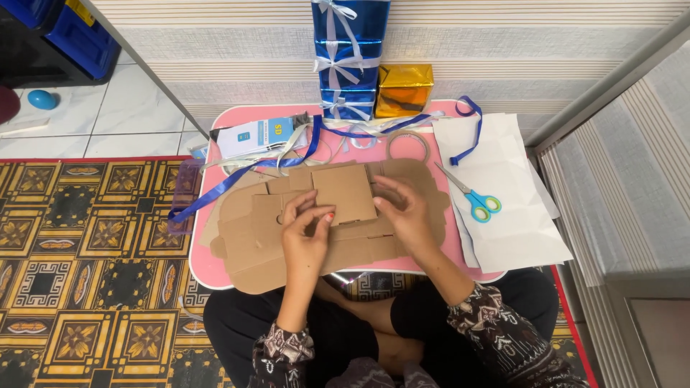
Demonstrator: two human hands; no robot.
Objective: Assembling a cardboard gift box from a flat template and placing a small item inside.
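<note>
Single head view, steeply downward, near, over pink table point(460, 263)

Shiny blue gift boxes point(350, 57) tied with white ribbon stand stacked at the table's far edge, a gold box point(404, 90) just beside them. A flat white-and-blue packet point(257, 136) lies left of these

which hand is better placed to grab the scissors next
Right. The right hand rests on the flat brown cardboard box blank, on the same side as the blue-handled scissors lying on white paper. The left hand would probably have to cross over.
</note>
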